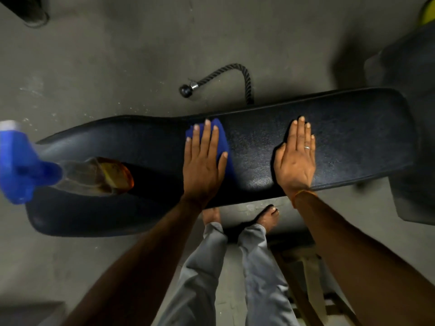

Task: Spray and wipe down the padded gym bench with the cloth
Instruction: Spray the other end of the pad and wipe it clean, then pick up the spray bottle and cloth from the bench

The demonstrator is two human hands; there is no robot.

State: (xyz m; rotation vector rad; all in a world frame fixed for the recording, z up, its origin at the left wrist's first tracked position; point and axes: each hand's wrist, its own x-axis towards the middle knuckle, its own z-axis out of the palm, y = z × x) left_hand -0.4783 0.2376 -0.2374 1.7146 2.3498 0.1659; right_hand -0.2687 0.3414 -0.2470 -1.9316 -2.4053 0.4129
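The black padded bench (353, 128) runs left to right across the view. My left hand (203, 161) lies flat on a blue cloth (221, 135), pressing it onto the pad near the middle. Only the cloth's far and right edges show around the fingers. My right hand (297, 158) rests flat and bare on the pad to the right, fingers together, a ring on one finger. A clear spray bottle (94, 177) with a blue trigger head (18, 161) stands on the bench's left end, with amber liquid at its bottom.
A black rope handle (226, 76) with a knob end lies on the grey floor beyond the bench. My bare feet (268, 216) and grey trousers stand at the near side. Dark equipment (404, 74) sits at the right end, and a wooden frame (301, 267) lies under the bench.
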